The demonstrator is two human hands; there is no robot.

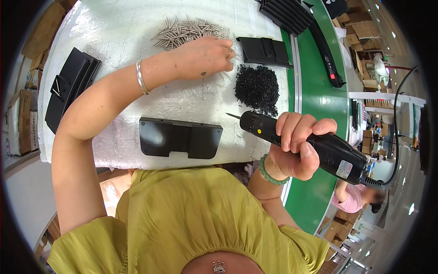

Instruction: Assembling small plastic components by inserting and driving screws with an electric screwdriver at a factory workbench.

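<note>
My right hand [299,144] is wrapped round a black electric screwdriver [328,153], whose thin bit points left over the white padded surface. My left hand [207,57] reaches across to the near right side of a pile of thin silver metal pins [187,33]. Its fingers are curled together, and the fingertips are partly hidden, so what they hold cannot be made out. In front of me lies a glossy black plastic panel [180,139] with a notch in its near edge. A heap of small black screws [257,89] lies between the hands, toward the right.
Another black part [263,51] sits beyond the screws. Stacked black panels [70,89] are at the left edge. Ribbed black parts [285,16] and a long black strip [326,55] lie at the far right, by a green belt [315,107]. Another person [351,196] is in the background.
</note>
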